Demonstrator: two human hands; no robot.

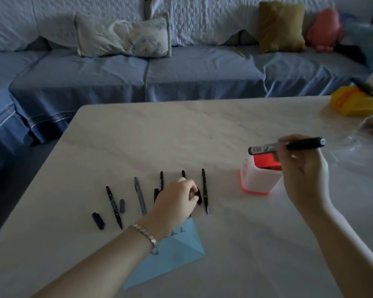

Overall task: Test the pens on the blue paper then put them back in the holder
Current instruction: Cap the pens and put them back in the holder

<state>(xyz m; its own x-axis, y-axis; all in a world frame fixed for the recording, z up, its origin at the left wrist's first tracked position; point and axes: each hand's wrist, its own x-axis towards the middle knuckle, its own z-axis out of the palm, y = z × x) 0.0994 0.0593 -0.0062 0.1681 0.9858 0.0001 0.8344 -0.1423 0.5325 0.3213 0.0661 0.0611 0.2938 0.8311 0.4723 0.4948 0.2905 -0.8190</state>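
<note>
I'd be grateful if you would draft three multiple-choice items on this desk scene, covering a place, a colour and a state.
1. Where is the holder?
A. below the right hand
B. on the sofa
C. on the blue paper

2. What colour is the box at the table's far right corner?
A. green
B. yellow
C. white

3. What is the right hand doing?
A. resting flat
B. holding a pen level above the holder
C. writing on the paper

Answers: 1 A, it stands on the table under that hand; 2 B, its sides are yellow; 3 B, the fingers grip the pen in the air.
</note>
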